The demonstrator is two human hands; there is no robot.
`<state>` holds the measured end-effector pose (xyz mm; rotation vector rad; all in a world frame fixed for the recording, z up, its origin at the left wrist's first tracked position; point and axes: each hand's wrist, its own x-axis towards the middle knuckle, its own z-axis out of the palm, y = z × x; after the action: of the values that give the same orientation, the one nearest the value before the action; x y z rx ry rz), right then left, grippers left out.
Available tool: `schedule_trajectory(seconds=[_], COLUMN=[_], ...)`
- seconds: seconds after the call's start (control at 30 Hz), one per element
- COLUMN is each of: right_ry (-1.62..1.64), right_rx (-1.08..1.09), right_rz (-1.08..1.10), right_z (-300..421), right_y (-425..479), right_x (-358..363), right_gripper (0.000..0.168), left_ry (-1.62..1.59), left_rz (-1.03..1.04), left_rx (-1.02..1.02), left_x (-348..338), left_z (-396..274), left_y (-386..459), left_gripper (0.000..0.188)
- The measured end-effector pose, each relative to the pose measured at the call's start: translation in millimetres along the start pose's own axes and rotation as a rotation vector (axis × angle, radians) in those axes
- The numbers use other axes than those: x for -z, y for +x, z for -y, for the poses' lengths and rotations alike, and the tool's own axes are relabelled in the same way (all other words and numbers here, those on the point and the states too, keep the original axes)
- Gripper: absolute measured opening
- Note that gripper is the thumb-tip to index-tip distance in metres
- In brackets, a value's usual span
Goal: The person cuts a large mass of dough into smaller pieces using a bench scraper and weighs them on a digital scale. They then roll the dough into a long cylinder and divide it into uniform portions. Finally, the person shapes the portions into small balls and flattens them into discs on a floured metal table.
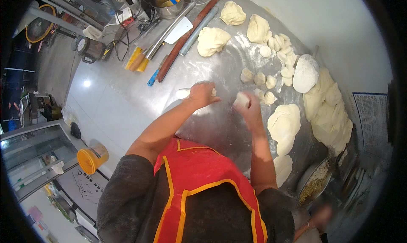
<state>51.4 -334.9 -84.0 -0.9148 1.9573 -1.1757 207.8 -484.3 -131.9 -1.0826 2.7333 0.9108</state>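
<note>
My left hand (202, 95) is closed over a pale roll of dough (182, 93) on the floured steel table (219, 125). One end of the roll pokes out at the left, and a bit shows by the fingers. To the right, my right hand (253, 111) grips a whitish lump of dough (241, 101); the hand is blurred. Just beyond the right hand, several small dough pieces (259, 78) sit apart on the table. Flattened dough rounds (284, 123) overlap beside my right forearm.
Large dough lumps (213, 42) lie at the back. A long dough mass (329, 106) runs along the right wall, near a bowl of filling (314, 182). Rolling pins (190, 36), a bench scraper (179, 30) and a pot (167, 7) are back left. Another person's hand (322, 214) shows lower right.
</note>
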Motion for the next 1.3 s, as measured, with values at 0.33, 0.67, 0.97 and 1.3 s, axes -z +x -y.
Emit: schedule_trajectory(seconds=[0.33,0.67,0.97,1.3], right_ry=[-0.919,-0.056,-0.010,0.208], right_rx=[0.215,-0.134,-0.176,-0.139], right_rz=[-0.130,0.134,0.015,0.204], right_z=[-49.8,-7.0,-7.0,53.3], right_y=[41.1,-3.5,-6.7,-1.0], right_x=[-19.4,-70.5,-81.7,-28.7], right_gripper=[0.057,0.043,0.028,0.032], left_ry=[0.092,-0.049,0.253,-0.012], left_rz=[-0.207,-0.057,0.043,0.015], left_rx=[-0.139,-0.216,-0.076,0.235], left_x=[-9.0,-8.6,-11.3,9.6], left_z=[22.6,-4.4,-19.8,18.7], left_y=[-19.7,-32.3,-26.3,-4.2], left_gripper=[0.053,0.031,0.017,0.042])
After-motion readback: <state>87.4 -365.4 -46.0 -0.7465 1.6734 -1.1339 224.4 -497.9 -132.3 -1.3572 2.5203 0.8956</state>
